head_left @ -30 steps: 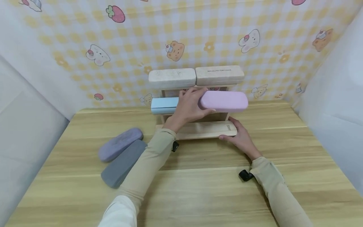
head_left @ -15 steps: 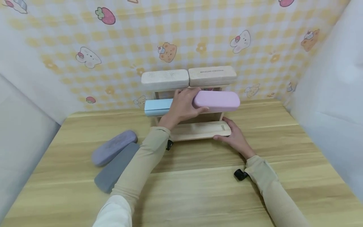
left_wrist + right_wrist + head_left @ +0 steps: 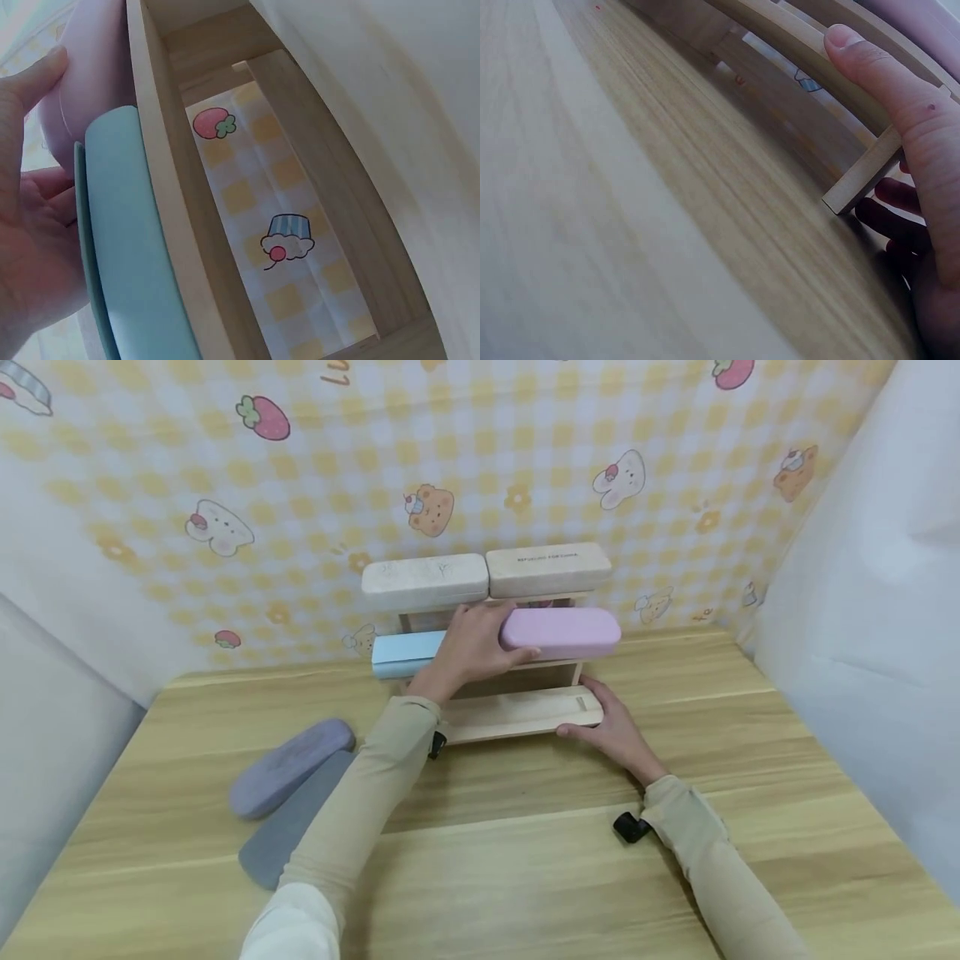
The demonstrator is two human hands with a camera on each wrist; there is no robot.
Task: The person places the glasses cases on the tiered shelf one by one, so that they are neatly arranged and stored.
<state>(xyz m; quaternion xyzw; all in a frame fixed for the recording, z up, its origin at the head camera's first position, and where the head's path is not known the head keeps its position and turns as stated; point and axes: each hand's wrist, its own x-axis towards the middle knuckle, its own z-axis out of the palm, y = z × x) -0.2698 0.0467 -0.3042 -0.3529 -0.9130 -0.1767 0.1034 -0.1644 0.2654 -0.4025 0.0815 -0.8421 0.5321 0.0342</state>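
A wooden tiered rack [image 3: 517, 713] stands against the backdrop. My left hand [image 3: 472, 647] reaches over its middle tier and grips the left end of a pink glasses case [image 3: 573, 631]. In the left wrist view the thumb presses one side of the pink case [image 3: 94, 67]. Left of that hand lies a light blue glasses case [image 3: 407, 649], partly hidden by it. My right hand [image 3: 611, 731] holds the right end of the bottom tier; the right wrist view shows its thumb [image 3: 862, 56] over the front rail, its fingers behind the leg.
A whitish case [image 3: 425, 579] and a beige case [image 3: 550, 568] lie end to end on the top tier. On the table [image 3: 480, 877], at left, are a purple case [image 3: 292, 768] and a grey case [image 3: 288, 827], the latter partly covered by the left sleeve.
The head view has drifted, so everything appears further left and slightly lower. Both hands keep their holds on the pink glasses case and the rack, with no clear movement.
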